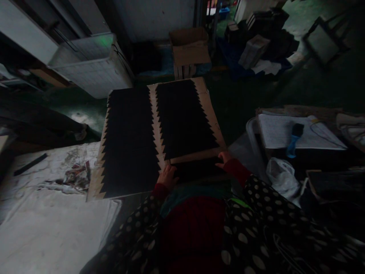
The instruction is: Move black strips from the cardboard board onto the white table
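A cardboard sheet (154,110) lies before me, bearing two columns of overlapping flat black strips, the left column (128,140) longer than the right column (182,118). Their stepped ends make saw-tooth edges. At the near end of the right column is a separate black strip (198,169), with a band of bare cardboard beyond it. My left hand (167,177) has its fingers closed on the strip's left end. At the other end, my right hand (224,158) pinches it between thumb and fingers. Dim light hides the strip's surface detail and lower edge.
To the right, a blue-handled brush (293,140) lies on white paper (270,131), with a clear plastic bag (282,177) below. A pale covered surface (57,232) is at left. Beyond stand a white bin (85,72) and an open cardboard box (191,55). Someone's leg (57,118) shows at left.
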Demonstrator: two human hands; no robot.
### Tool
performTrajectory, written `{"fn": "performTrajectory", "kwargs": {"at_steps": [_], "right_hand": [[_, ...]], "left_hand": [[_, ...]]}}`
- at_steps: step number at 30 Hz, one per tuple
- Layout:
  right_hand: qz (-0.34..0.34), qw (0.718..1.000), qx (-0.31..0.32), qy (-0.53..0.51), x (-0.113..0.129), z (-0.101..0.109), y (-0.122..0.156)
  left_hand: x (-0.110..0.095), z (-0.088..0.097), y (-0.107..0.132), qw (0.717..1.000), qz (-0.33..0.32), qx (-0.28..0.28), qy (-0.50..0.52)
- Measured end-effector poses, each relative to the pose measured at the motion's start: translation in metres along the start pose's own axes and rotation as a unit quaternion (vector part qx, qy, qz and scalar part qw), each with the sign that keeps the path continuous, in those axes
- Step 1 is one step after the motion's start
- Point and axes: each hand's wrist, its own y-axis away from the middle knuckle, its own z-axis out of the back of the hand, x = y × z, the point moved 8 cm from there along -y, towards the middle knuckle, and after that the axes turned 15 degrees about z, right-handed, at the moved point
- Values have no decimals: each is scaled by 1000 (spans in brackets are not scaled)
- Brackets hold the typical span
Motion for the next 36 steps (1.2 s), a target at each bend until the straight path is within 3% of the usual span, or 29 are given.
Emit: {"fn": "performTrajectory", "kwargs": {"at_steps": [8,13,23,27,32,36], "right_hand": [[34,998,40,-41,2,-22,4],[93,990,67,-81,23,-33,3],[262,948,44,-172,59,-16,15],[244,949,35,-197,61,-13,28],[158,965,33,-207,58,-2,40],[89,975,31,-204,52,2,42]], "left_hand": [[6,0,6,1000,11,4,-3],[5,5,7,1000,20,3,-17],[1,13,16,998,-2,12,-58],[-3,1,36,996,-46,62,-43],[-1,-9,65,991,-66,119,-7],[12,-8,75,976,-40,164,139]]}}
